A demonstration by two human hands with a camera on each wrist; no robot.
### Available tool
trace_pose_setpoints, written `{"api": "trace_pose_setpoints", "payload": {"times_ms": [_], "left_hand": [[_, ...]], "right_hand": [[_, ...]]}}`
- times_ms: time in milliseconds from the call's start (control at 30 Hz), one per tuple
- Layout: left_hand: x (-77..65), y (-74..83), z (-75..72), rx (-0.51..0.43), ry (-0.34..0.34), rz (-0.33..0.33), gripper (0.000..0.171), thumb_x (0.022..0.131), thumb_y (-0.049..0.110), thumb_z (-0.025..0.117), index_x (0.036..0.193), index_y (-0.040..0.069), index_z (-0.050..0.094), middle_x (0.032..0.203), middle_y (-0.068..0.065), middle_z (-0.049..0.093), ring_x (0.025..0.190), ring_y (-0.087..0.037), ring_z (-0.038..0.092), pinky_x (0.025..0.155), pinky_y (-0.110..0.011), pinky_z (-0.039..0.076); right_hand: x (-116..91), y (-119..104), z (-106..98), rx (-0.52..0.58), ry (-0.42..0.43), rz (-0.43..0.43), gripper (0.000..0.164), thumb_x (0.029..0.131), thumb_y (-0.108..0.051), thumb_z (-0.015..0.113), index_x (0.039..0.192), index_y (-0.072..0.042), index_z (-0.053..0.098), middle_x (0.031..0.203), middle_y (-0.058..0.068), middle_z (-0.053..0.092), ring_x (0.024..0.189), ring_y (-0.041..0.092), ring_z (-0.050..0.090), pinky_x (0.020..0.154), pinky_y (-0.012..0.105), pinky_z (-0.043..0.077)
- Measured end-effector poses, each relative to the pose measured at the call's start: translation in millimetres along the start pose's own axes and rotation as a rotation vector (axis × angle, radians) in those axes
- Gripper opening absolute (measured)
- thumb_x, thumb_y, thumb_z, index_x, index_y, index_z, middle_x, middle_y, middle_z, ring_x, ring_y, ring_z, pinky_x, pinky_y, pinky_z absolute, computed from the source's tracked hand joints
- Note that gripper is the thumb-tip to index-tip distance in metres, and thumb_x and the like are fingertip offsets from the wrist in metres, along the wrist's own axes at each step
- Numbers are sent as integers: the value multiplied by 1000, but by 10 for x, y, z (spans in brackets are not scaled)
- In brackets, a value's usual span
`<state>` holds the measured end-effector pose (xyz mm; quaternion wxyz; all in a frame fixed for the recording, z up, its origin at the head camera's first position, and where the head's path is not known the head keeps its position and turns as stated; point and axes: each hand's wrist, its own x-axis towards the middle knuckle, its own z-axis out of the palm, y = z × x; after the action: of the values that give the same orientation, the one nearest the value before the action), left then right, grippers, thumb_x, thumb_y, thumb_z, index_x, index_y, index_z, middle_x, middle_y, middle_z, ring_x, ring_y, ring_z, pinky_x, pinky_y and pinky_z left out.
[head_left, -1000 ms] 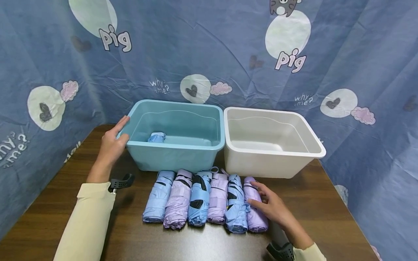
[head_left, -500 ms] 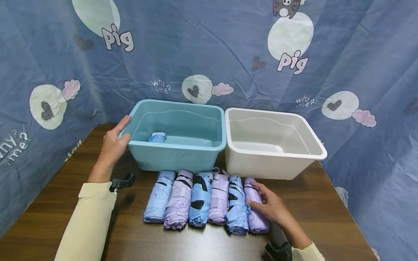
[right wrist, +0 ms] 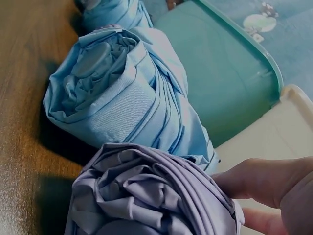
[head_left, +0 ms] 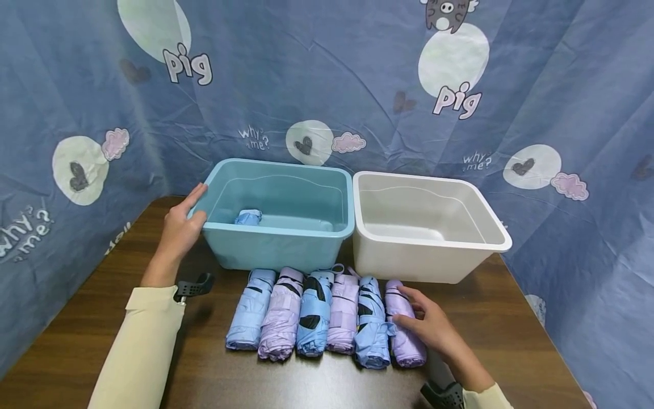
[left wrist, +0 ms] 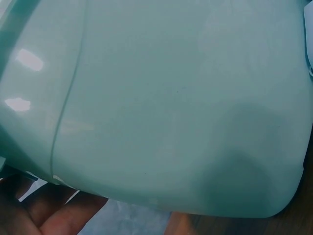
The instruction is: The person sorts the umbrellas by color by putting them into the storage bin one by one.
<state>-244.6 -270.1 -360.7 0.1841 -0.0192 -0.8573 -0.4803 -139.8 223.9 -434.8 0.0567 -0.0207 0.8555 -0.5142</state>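
At the left end of the teal bin (head_left: 271,247), my left hand (head_left: 179,227) grips the rim; in the left wrist view its fingers (left wrist: 68,213) show beneath the bin's edge. A folded light-blue umbrella (head_left: 248,217) lies inside that bin. On the table, folded umbrellas form a row, blue and purple by turns. My right hand (head_left: 431,324) holds the rightmost purple umbrella (head_left: 407,347) from above, thumb on its left side. Its rolled end fills the lower part of the right wrist view, beside the neighbouring blue umbrella (right wrist: 122,93).
A white bin (head_left: 409,261) stands right of the teal one, their rims close together. Behind both hangs a blue printed curtain (head_left: 327,74). Left of the held umbrella lie a pale purple umbrella (head_left: 343,312) and a blue umbrella (head_left: 314,312), among others, on the brown wooden table (head_left: 286,386).
The rightmost purple umbrella has shifted slightly to the right with my right hand, widening the gap to the blue umbrella beside it. My left hand stays on the teal bin's rim.
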Motion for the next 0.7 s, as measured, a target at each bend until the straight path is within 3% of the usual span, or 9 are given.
{"api": "trace_pose_setpoints", "payload": {"times_ms": [367, 700], "left_hand": [[8, 12, 11, -9, 15, 3, 62, 88, 6, 39, 149, 17, 40, 154, 3, 33, 141, -21, 26, 109, -50, 24], [-4, 20, 25, -15, 9, 6, 62, 88, 5, 39, 148, 16, 40, 154, 1, 33, 141, -21, 26, 109, -50, 24]], "right_hand": [[-19, 2, -107, 68, -9, 8, 61, 83, -7, 72, 140, -14, 50, 116, 27, 59, 96, 32, 59, 68, 40, 52], [-73, -74, -245, 54, 3, -18, 62, 85, -9, 71, 142, -13, 47, 123, 30, 55, 102, 36, 59, 70, 42, 53]]}}
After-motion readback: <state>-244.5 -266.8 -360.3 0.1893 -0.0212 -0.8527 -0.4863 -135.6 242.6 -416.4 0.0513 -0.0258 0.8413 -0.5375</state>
